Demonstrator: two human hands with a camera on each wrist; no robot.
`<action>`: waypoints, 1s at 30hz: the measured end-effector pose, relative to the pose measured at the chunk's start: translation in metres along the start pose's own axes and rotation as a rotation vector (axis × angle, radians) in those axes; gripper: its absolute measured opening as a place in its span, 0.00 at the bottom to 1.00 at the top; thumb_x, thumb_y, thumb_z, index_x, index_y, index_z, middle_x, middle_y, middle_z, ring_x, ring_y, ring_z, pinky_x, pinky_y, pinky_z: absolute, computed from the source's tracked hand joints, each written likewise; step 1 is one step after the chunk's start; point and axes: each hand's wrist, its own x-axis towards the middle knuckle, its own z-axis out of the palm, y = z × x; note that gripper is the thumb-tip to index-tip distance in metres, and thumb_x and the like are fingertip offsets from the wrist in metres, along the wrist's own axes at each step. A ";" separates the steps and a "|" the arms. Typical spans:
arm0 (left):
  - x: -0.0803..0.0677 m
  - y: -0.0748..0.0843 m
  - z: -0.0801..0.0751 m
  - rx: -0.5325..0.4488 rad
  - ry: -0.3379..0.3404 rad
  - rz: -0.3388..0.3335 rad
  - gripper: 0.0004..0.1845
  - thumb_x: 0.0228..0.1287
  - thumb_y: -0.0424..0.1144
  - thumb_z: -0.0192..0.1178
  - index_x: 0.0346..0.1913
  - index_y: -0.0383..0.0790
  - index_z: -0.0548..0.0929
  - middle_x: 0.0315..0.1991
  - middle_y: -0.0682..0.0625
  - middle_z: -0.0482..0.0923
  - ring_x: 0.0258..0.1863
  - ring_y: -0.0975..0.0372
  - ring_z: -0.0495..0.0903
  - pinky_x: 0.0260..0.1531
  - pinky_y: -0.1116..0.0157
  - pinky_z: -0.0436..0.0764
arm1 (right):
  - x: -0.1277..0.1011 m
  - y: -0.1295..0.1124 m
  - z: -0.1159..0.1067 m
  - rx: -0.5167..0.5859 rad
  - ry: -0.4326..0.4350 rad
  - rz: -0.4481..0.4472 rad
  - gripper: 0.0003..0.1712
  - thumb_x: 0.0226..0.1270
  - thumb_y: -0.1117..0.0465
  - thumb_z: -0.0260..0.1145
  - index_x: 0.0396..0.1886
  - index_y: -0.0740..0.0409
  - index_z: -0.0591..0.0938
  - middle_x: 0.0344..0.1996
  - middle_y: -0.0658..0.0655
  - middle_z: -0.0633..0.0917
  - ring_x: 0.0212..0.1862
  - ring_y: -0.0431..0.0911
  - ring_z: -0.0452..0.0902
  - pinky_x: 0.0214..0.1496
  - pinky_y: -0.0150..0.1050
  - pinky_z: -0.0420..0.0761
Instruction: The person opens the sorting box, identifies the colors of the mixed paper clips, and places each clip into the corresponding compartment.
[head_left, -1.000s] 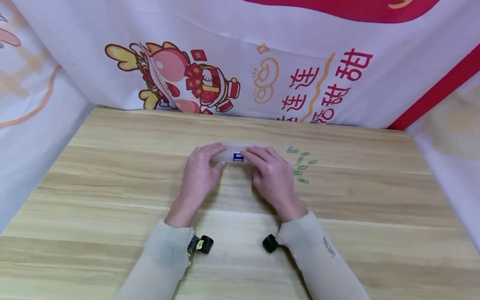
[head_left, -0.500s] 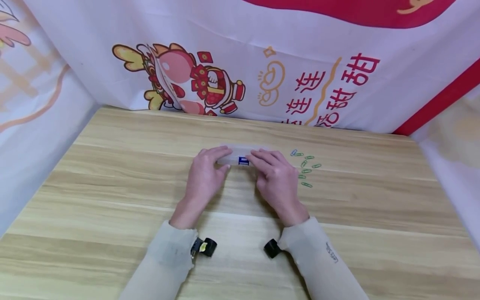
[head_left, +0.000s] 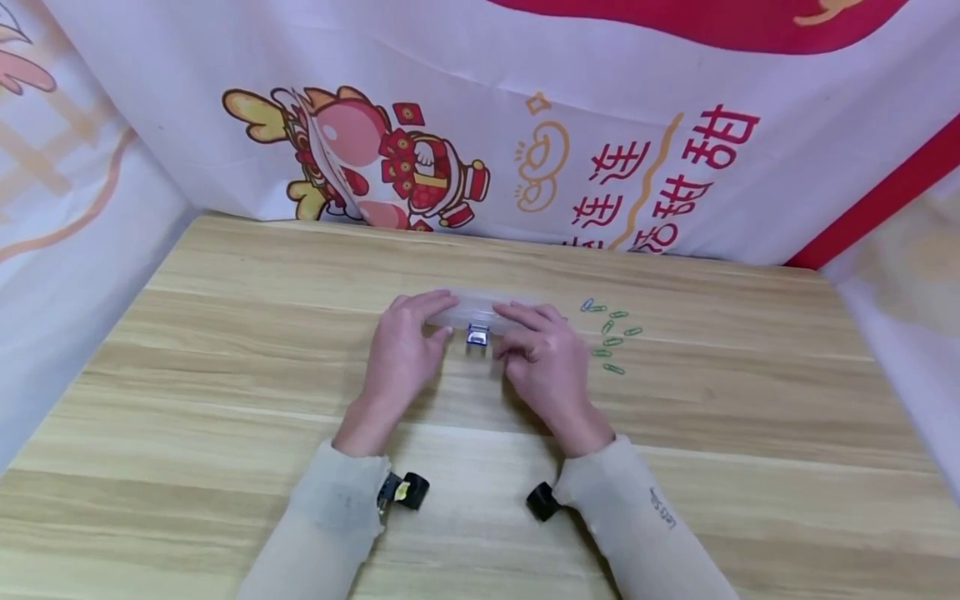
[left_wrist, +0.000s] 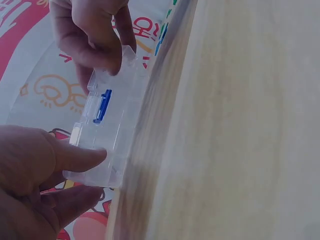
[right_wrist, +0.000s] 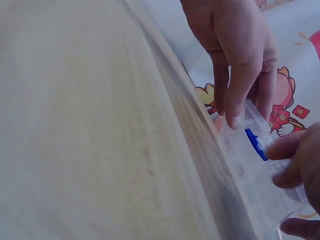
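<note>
A clear plastic box (head_left: 472, 305) with inner dividers stands on its long side on the table, between both hands. Its blue latch (head_left: 477, 335) juts out from the front in the head view. My left hand (head_left: 405, 350) grips the left end, thumb against the face seen in the left wrist view and fingers on top and behind. At the right end, my right hand (head_left: 551, 358) holds the box with a finger along the top. A curled finger is close beside the latch, its tip right at the blue strip (right_wrist: 256, 145) in the right wrist view.
Several green paper clips (head_left: 612, 342) lie scattered on the wooden table (head_left: 720, 417) to the right of the right hand, with a blue clip (head_left: 588, 305) at their far end. A printed white cloth (head_left: 450, 50) hangs behind the table's back edge.
The blue latch, flat against the box before, has swung out toward me. Right-hand fingers have curled and drawn back from its front. The left hand keeps its grip on the box.
</note>
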 end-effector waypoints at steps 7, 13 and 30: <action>-0.001 0.000 0.000 0.002 -0.020 -0.019 0.26 0.64 0.26 0.73 0.65 0.43 0.87 0.71 0.46 0.82 0.68 0.48 0.81 0.73 0.51 0.80 | 0.001 -0.001 -0.002 0.032 -0.032 0.077 0.13 0.60 0.76 0.74 0.30 0.53 0.93 0.52 0.53 0.94 0.56 0.51 0.90 0.61 0.45 0.89; -0.002 0.000 0.000 0.000 -0.010 -0.016 0.26 0.63 0.27 0.74 0.64 0.43 0.87 0.71 0.46 0.82 0.68 0.47 0.81 0.74 0.51 0.79 | 0.000 0.005 -0.008 0.114 -0.080 0.201 0.21 0.61 0.73 0.77 0.52 0.53 0.91 0.53 0.57 0.93 0.56 0.52 0.89 0.59 0.47 0.90; 0.001 -0.002 -0.002 -0.024 -0.001 -0.026 0.25 0.62 0.27 0.76 0.63 0.43 0.89 0.69 0.46 0.83 0.67 0.47 0.82 0.72 0.51 0.81 | 0.005 0.020 -0.015 0.244 -0.197 0.328 0.17 0.70 0.60 0.77 0.57 0.55 0.90 0.66 0.59 0.87 0.72 0.56 0.80 0.76 0.53 0.79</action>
